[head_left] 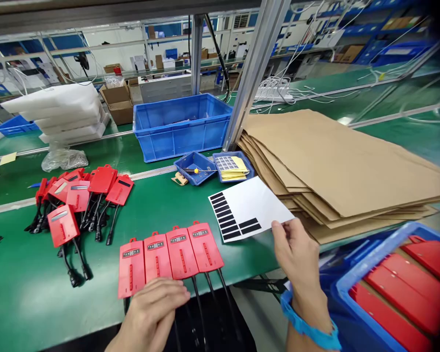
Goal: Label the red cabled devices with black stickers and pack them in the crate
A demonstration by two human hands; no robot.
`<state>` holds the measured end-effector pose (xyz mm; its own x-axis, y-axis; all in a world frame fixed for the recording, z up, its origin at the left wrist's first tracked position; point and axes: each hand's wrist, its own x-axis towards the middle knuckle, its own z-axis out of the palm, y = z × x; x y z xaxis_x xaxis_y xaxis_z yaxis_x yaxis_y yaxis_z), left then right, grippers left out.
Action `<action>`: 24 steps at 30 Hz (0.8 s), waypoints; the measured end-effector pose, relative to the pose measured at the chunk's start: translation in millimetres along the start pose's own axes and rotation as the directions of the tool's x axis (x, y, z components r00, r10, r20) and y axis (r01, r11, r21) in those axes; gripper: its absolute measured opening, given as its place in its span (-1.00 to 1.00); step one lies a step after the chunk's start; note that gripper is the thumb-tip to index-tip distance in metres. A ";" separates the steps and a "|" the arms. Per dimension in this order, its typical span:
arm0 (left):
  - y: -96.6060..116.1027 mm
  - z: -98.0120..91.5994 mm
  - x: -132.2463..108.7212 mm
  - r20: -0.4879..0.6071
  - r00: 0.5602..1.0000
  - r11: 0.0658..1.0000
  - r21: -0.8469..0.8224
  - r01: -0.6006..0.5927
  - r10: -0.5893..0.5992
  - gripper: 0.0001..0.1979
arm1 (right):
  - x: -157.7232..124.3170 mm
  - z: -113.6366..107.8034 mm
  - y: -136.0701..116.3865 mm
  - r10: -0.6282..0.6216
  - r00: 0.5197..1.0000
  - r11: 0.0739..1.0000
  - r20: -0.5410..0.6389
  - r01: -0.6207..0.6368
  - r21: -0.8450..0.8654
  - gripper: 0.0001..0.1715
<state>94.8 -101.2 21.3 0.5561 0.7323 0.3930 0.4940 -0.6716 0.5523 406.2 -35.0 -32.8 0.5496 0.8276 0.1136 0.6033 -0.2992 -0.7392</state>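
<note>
Right hand (297,254) pinches the white sheet (251,203), which extends leftward.

One head-worn camera looks forward and down from the near edge of a smooth green-topped workbench (55,293). The person's bare left hand (156,305) and bare right hand (297,254) are near, low in view; a rectangular blue plastic bin (190,139) stands farther ahead. The right edge darkens, perhaps at the lens's limit.
</note>
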 end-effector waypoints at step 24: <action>-3.1 8.6 3.0 -0.594 0.734 0.877 0.098 0.471 -0.328 -0.10 | -106.1 20.7 -77.9 -0.412 0.576 0.695 0.706 -0.303 0.652 -0.71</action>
<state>100.7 -97.8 14.4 -0.1510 0.8252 0.5442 0.7601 -0.2551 0.5976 289.0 -89.6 -1.1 -0.3399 0.9352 -0.0991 -0.1245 -0.1492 -0.9809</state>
